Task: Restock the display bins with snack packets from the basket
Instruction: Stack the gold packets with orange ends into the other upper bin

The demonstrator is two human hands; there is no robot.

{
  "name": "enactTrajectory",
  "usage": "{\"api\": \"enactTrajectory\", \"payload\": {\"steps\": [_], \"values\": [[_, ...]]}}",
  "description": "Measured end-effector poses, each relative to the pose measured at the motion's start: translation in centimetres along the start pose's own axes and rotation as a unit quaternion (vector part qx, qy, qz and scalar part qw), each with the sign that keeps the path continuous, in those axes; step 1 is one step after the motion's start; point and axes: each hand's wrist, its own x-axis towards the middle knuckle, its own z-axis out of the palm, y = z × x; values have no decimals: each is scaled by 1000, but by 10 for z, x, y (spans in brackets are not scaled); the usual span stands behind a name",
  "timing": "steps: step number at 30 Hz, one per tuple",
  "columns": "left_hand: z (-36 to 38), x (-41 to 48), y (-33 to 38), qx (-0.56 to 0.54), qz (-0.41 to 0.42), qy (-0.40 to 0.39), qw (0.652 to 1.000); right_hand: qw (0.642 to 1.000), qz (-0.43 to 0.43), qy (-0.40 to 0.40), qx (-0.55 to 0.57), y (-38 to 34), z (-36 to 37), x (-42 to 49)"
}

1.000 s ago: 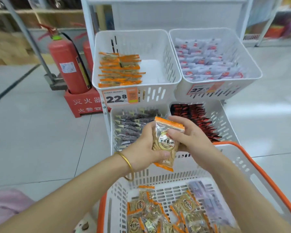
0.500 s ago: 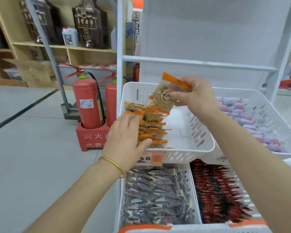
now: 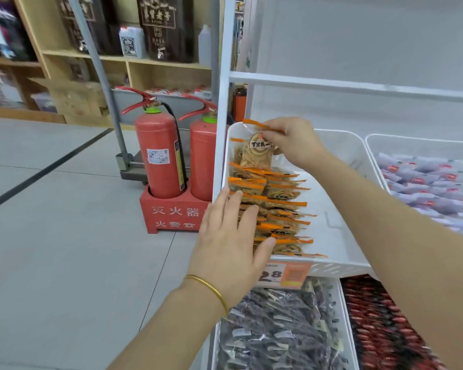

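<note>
Snack packet (image 3: 257, 153): clear glossy plastic film, orange-edged. Display bin (image 3: 342, 149): smooth white plastic. Fire extinguisher (image 3: 158, 156): glossy red painted metal. Floor (image 3: 64, 249): pale smooth tile. Bangle (image 3: 209, 286): polished yellow metal. Back shelf (image 3: 155, 76): light wood.

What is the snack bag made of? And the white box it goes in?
The snack packet looks like thin clear plastic film with orange printed edges: you can see the food through it, and it shines. The white bin looks like hard, smooth moulded plastic, with slots in its walls.
</note>
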Motion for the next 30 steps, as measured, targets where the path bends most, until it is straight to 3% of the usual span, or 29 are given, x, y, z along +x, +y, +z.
{"api": "enactTrajectory", "payload": {"steps": [3, 6, 10, 15, 23, 30], "values": [[0, 0, -1, -8, 1, 3, 1000, 996, 15, 38, 80, 1, -11, -1], [-1, 0, -1, -19, -3, 5, 1000, 977, 25, 155, 144, 10, -27, -3], [-3, 0, 0, -36, -4, 4, 999, 970, 59, 227, 62, 36, -28, -15], [-7, 0, 2, -46, -10, -3, 999, 986, 103, 132, 18, 53, -3, -29], [-10, 1, 3, -47, -12, -8, 999, 987, 145, -43, 62, 44, 6, -28], [-11, 2, 4, -36, -19, -19, 999, 966, 234, -59, 92, 50, 12, -26]]}}
